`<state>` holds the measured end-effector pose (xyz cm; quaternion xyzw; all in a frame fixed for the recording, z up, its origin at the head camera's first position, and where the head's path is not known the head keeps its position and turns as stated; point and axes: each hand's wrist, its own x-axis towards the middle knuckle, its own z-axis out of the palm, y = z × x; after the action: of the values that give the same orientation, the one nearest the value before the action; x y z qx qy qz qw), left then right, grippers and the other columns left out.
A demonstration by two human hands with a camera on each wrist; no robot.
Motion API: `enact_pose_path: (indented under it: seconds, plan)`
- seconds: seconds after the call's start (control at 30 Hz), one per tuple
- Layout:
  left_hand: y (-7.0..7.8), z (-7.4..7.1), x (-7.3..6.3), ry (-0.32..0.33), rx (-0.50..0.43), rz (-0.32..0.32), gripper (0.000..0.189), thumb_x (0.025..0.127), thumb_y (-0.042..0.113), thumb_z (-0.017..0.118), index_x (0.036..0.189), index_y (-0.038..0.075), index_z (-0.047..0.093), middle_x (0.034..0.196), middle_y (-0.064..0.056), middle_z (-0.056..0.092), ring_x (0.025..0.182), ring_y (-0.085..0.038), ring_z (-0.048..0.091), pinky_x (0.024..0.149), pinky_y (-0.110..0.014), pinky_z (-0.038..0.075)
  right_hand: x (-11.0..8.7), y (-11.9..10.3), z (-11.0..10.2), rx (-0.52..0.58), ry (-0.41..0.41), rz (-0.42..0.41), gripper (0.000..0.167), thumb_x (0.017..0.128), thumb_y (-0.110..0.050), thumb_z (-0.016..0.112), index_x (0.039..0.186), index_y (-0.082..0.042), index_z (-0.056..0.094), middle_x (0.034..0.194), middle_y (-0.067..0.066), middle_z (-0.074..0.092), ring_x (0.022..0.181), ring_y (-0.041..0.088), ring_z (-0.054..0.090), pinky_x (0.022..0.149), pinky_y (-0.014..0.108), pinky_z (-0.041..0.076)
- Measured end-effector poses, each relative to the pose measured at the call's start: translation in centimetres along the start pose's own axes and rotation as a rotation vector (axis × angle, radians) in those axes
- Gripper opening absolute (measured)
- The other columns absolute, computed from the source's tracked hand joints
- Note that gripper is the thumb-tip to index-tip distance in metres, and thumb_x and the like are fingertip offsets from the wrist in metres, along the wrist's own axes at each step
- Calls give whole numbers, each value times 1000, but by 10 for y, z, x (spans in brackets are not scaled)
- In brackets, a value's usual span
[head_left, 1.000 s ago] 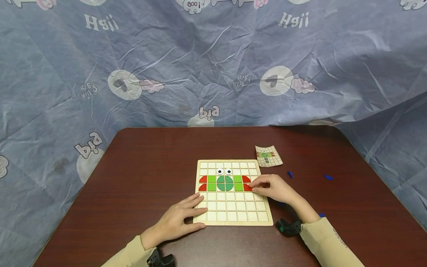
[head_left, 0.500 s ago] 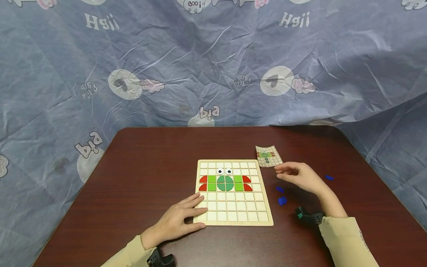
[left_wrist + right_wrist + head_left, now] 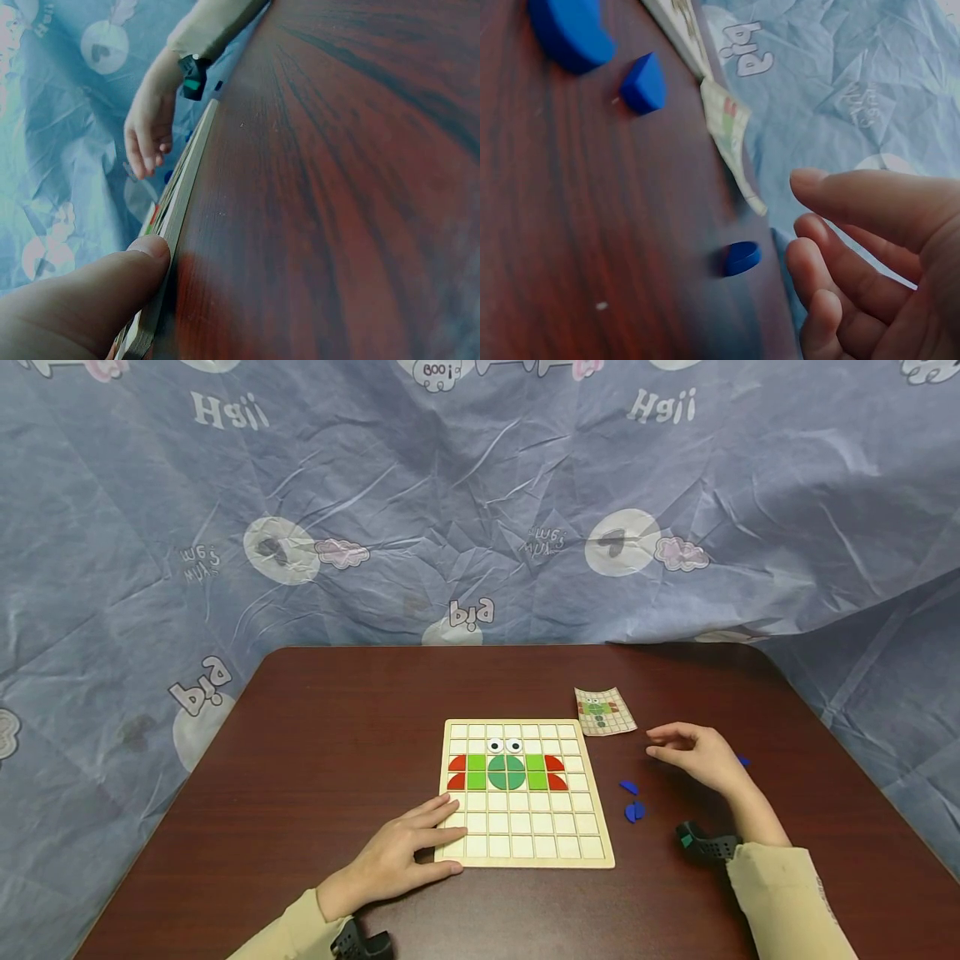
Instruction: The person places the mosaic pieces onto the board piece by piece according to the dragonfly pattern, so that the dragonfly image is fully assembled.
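My left hand (image 3: 397, 852) rests on the lower left of a cream grid board (image 3: 528, 845), fingers spread. In the left wrist view its thumb (image 3: 124, 289) lies along the board's edge. On the board sit red quarter-round pieces (image 3: 556, 782), light green squares (image 3: 536, 770), dark green quarter-rounds forming a circle (image 3: 506, 772) and two round eye pieces (image 3: 513, 746). My right hand (image 3: 697, 760) hovers over the table right of the board, fingers loosely bent and holding nothing. A small blue piece (image 3: 742, 258) lies near its fingertips in the right wrist view.
A paper pattern card (image 3: 604, 713) with a matching picture lies at the board's upper right corner. Loose blue pieces (image 3: 634, 812) lie right of the board, another (image 3: 743, 760) partly behind the right hand. A printed cloth (image 3: 480, 510) hangs behind the brown table (image 3: 360, 718).
My right hand has left the red piece on the board and moved right, past the card, uncovering blue pieces beside the board. My left hand has stayed in place.
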<state>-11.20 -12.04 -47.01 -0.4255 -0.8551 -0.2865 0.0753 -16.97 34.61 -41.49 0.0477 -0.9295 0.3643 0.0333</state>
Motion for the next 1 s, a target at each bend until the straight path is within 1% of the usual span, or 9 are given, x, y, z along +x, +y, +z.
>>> enact_pose_path:
  seconds: [0.27,0.33,0.5,0.63,0.83,1.0]
  plan:
    - [0,0,0,-1,7,-1,44,86,45,65,122,19,66,139,-8,48,133,-24,38,100,-42,40,2,12,7,-22,10,85,43,83,-33,73,113,-4,66,97,12,66,77,15,60,63,29,48]
    - [0,0,0,-1,10,1,44,86,45,65,121,19,66,139,-8,48,133,-24,38,100,-42,40,3,13,8,-22,7,90,42,82,-32,73,113,-4,66,97,13,66,78,15,60,63,29,48]
    - [0,0,0,-1,13,3,44,87,46,64,121,19,66,138,-8,49,133,-24,38,100,-41,40,4,15,11,-27,8,62,37,83,-24,74,110,0,67,96,13,68,79,17,64,65,27,49]
    - [-1,0,0,2,11,-2,44,86,46,64,121,20,66,138,-8,49,133,-23,38,100,-41,40,4,13,11,-51,0,55,31,83,-22,73,105,-1,69,91,10,69,78,18,63,65,29,49]
    - [-2,1,-1,5,7,-1,44,86,48,63,121,21,66,138,-8,49,133,-22,38,100,-41,40,5,1,9,-80,-15,28,24,85,-23,71,101,-5,71,89,6,69,78,17,62,67,32,48]
    - [-3,2,-1,6,2,-2,44,87,47,63,122,21,66,138,-7,49,133,-23,38,100,-41,40,4,-21,6,-48,-20,-25,23,85,-21,70,102,-6,70,94,8,68,81,20,63,67,32,50]
